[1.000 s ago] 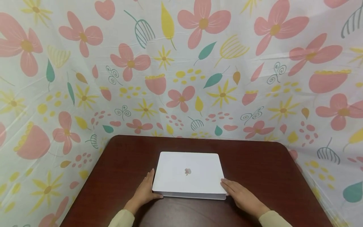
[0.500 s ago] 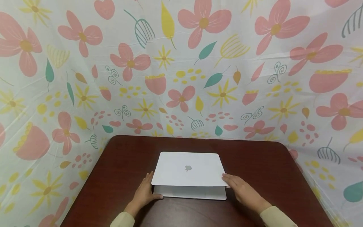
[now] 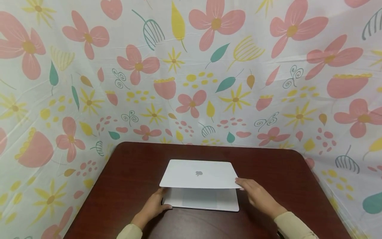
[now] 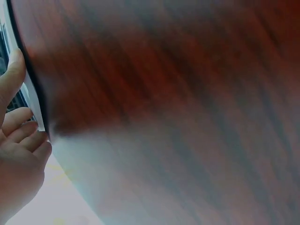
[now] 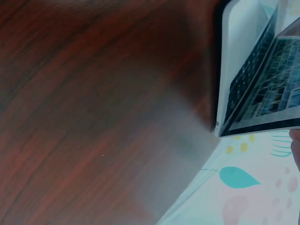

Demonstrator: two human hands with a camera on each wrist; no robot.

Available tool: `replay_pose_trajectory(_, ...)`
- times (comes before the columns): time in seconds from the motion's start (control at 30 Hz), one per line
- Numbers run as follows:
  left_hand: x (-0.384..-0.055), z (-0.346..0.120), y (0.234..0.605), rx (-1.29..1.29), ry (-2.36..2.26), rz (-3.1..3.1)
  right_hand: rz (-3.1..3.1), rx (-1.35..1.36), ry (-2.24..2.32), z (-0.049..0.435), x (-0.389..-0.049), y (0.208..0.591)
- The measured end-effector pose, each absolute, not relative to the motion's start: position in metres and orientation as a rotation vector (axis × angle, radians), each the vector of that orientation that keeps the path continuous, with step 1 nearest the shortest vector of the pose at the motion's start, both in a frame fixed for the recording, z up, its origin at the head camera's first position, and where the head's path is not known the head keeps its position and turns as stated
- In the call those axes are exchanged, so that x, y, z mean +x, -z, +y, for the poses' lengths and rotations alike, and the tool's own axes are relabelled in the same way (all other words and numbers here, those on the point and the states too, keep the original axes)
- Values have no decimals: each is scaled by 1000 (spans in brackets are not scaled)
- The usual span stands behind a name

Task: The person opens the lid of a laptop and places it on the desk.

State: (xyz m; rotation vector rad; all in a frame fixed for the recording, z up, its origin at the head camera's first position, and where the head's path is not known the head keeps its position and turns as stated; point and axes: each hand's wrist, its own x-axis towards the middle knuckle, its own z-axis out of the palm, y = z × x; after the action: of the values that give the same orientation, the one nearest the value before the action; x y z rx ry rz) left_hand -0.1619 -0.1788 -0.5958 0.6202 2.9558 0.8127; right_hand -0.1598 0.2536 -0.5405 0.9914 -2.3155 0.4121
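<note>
I can see the person's left grip [image 3: 153,205] at seven o'clock, fingers [image 3: 159,194] toward one and thumb [image 3: 166,207] spread toward three, while the right grip [image 3: 259,196], between four and five, pinches, pointing toward ten.

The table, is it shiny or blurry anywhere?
Head view: a pale shine on the table, in front of the laptop; left wrist view: the table looks smeary, with pale glare across its lower part; right wrist view: it looks clearer, with a dark shadow along the laptop's edge.
</note>
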Motion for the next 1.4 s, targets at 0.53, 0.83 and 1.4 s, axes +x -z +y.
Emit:
replay_pose_trajectory(0.53, -165, -173, 587, 650, -745, 2940, -2475, 886, -485, 253, -178, 516)
replay_pose_trajectory(0.83, -165, -173, 590, 647, -743, 2920, -2607, 854, -581, 253, -199, 487)
replay_pose_trajectory(1.4, -164, -174, 589, 669, -769, 2918, -2651, 795, -718, 257, -236, 465)
